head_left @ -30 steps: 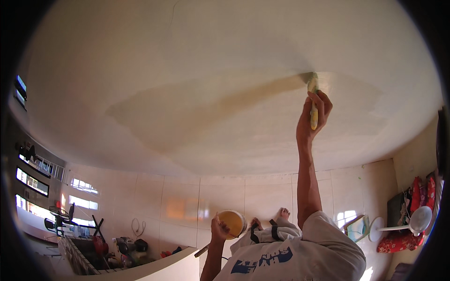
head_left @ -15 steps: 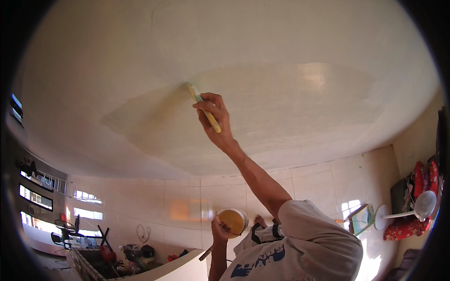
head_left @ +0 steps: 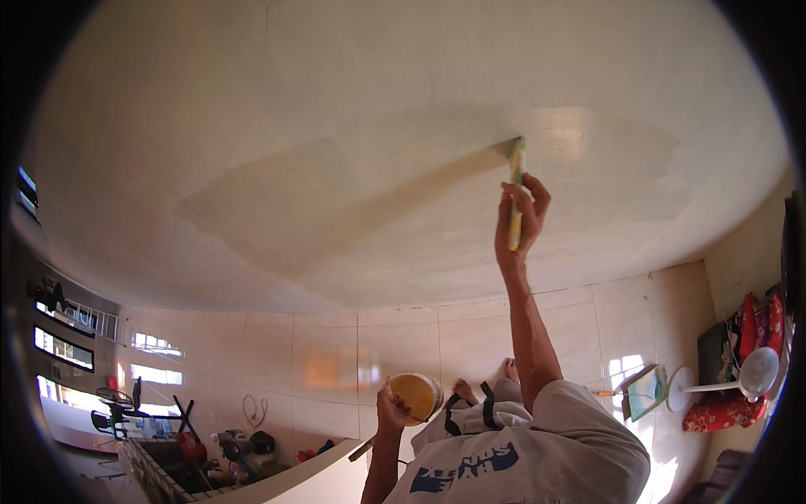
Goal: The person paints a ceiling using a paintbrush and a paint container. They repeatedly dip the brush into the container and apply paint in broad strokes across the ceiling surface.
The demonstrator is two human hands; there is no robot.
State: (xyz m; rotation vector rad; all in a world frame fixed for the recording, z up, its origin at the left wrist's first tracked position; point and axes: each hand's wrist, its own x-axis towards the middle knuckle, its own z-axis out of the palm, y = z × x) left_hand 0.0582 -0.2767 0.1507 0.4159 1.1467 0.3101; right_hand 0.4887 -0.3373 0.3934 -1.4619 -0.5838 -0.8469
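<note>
My right hand (head_left: 529,206) is closed around the yellow handle of a paintbrush (head_left: 518,158). The bristle end presses against the pale wall (head_left: 403,59), inside a darker, wet-looking patch (head_left: 336,168). A shadow slants down to the left from the brush. Low in front of my body, my left hand (head_left: 391,409) grips a white bucket (head_left: 425,378) by its side. Yellowish-tan liquid (head_left: 421,396) shows inside the bucket.
Shiny tiles (head_left: 319,344) cover the floor. At right stand a white pedestal piece (head_left: 760,371), a flat, blue-green panel (head_left: 646,392) and red patterned cloth (head_left: 722,413). A pale ledge (head_left: 311,475) and assorted clutter (head_left: 243,454) lie at lower left.
My right hand has swept the brush to the right along the wall, its bristles still touching. The left hand keeps hold of the bucket, almost in place.
</note>
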